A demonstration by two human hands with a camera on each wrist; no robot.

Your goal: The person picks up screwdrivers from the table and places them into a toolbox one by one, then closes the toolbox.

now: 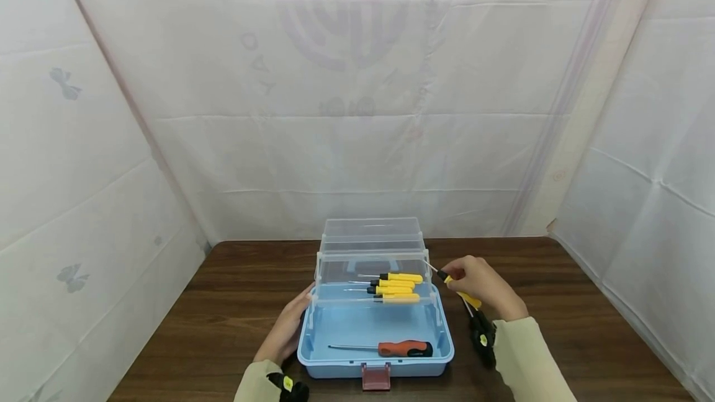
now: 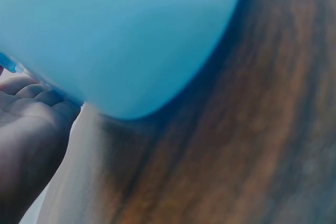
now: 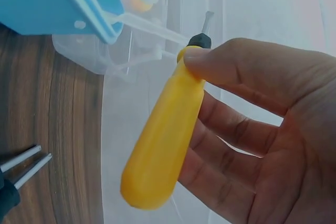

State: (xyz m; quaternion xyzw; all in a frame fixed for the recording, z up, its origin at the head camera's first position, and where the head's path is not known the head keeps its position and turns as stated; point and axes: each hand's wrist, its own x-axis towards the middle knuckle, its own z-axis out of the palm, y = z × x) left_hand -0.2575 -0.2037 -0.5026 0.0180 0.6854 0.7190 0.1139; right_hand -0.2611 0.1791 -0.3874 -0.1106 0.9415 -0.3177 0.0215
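My right hand pinches a yellow screwdriver with a black collar between thumb and fingers. It is held beside the right end of a clear tray, its metal tip toward the tray. The clear tray belongs to an opened light-blue toolbox and carries several yellow-and-black screwdrivers. On the box floor lies an orange-and-black screwdriver. My left hand rests with extended fingers along the box's left side. In the left wrist view the blue wall hides part of that hand.
A clear lid stands raised behind the box. The red-brown latch hangs at its front. To the right, two metal shafts with dark handles lie on the wooden table. White sheeting encloses the back and sides.
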